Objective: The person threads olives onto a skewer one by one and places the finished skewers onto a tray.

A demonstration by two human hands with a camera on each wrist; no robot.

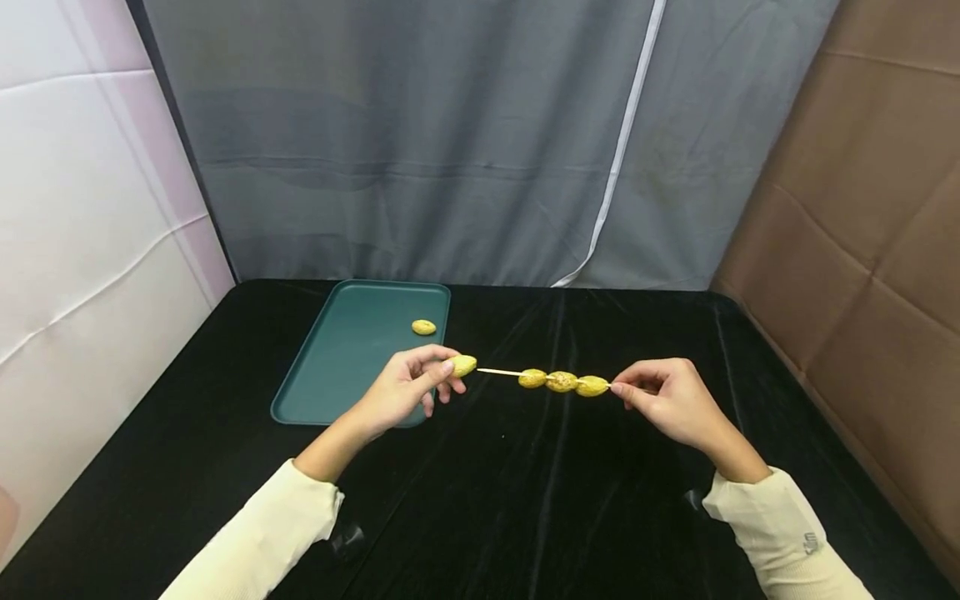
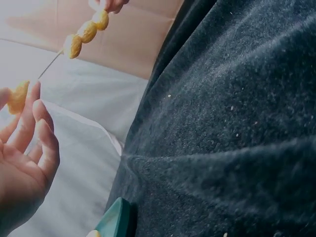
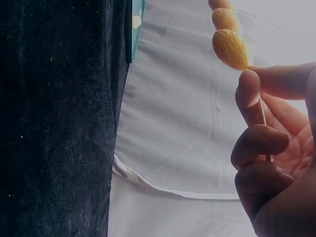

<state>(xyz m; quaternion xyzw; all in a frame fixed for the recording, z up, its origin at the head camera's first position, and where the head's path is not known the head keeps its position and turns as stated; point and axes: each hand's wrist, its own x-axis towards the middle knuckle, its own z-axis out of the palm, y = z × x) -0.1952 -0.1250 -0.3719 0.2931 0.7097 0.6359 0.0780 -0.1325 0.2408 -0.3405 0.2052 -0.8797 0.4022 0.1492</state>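
My left hand [image 1: 411, 385] pinches a small yellow oval piece [image 1: 464, 365], like a baby potato with a wrinkled skin, between thumb and fingers. The bare tip of a thin wooden skewer [image 1: 498, 372] points at that piece from the right, close to its end. Three similar pieces [image 1: 562, 382] are threaded on the skewer, side by side near its other end. There my right hand [image 1: 667, 398] grips the stick just behind the last piece [image 3: 230, 49]. In the right wrist view the rest of the stick [image 3: 262, 114] runs down along the curled fingers.
A green tray [image 1: 330, 367] lies on the black cloth-covered table [image 1: 480, 517] at the back left, partly behind the left hand. One more yellow oval piece [image 1: 423, 327] rests on it. A grey curtain [image 1: 450, 167] hangs behind; fabric panels flank both sides.
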